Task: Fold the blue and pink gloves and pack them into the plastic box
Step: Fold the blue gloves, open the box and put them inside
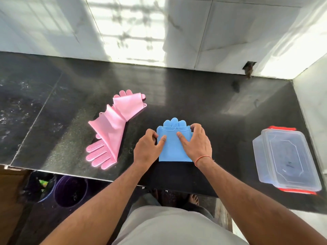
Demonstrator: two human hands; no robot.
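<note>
The blue gloves point(174, 149) lie folded in a stack near the front edge of the black counter point(203, 96), fingertips pointing away from me. My left hand point(147, 149) grips the stack's left edge, thumb on top. My right hand point(197, 145) holds the right edge with fingers curled over the far corner and thumb pressing the top. Two pink gloves point(113, 126) lie unfolded to the left, one with its fingers toward me, the other with its fingers at the far end. The clear plastic box point(286, 158) with red clips sits at the right, lid on.
A white tiled wall point(134, 29) runs behind the counter and another on the right. Below the counter's front edge at the left stands a dark bucket point(70, 190). A small hole point(248, 67) shows in the wall at back right.
</note>
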